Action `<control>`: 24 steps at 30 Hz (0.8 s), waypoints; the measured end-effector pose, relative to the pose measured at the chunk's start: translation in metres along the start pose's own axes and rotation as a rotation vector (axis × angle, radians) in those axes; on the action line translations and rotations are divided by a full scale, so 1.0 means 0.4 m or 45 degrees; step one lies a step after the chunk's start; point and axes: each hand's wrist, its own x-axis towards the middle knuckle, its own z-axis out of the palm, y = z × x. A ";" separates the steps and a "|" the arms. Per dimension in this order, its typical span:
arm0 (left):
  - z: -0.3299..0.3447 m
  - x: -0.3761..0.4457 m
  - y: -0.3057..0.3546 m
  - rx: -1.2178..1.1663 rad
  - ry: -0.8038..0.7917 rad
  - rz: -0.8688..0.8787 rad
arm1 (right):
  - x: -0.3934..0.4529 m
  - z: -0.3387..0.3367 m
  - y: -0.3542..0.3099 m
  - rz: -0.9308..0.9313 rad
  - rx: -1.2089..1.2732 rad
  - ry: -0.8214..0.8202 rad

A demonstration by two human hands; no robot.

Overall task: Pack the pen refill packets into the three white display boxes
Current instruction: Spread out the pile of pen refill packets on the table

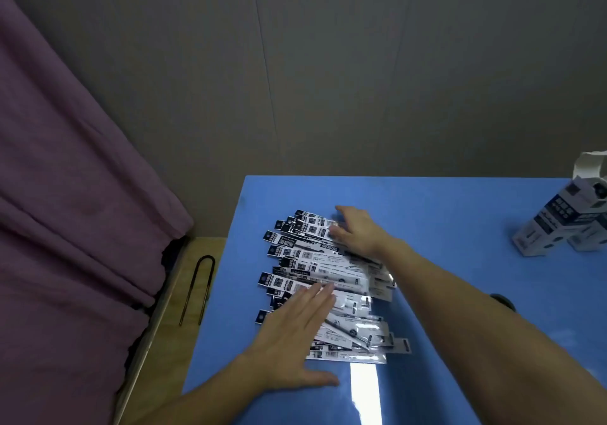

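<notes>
**Both hands flat on packet pile**

Left hand (292,336) presses spread fingers on the near packets (325,280), likely pinning them. Right hand (358,231) rests on the far end; fingers blurred, grip unclear. Boxes (565,224) stand well right of both, on the table (460,214).

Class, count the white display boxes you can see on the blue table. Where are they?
2 at least: both display boxes stand together at the table's far right edge, cut off by the frame. A third may be hidden.
</notes>
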 end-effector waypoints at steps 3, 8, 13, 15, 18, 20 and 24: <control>0.017 0.019 -0.018 0.059 0.096 -0.083 | 0.006 0.021 0.003 -0.076 -0.188 -0.114; 0.030 0.047 -0.040 0.101 0.127 -0.147 | -0.039 0.021 0.000 -0.142 -0.282 -0.133; 0.032 0.048 -0.041 0.085 0.104 -0.148 | -0.080 0.030 -0.012 -0.180 -0.302 -0.159; 0.027 0.048 -0.044 0.077 0.089 -0.140 | -0.093 0.025 -0.015 -0.162 -0.282 -0.153; 0.012 0.045 -0.047 0.111 0.063 -0.107 | -0.107 0.008 -0.010 -0.109 -0.219 -0.054; -0.006 0.037 -0.046 0.097 0.071 -0.098 | -0.125 -0.015 -0.013 -0.048 -0.231 -0.013; -0.038 0.019 -0.046 -0.111 0.285 -0.402 | -0.170 -0.052 -0.021 0.009 -0.256 0.056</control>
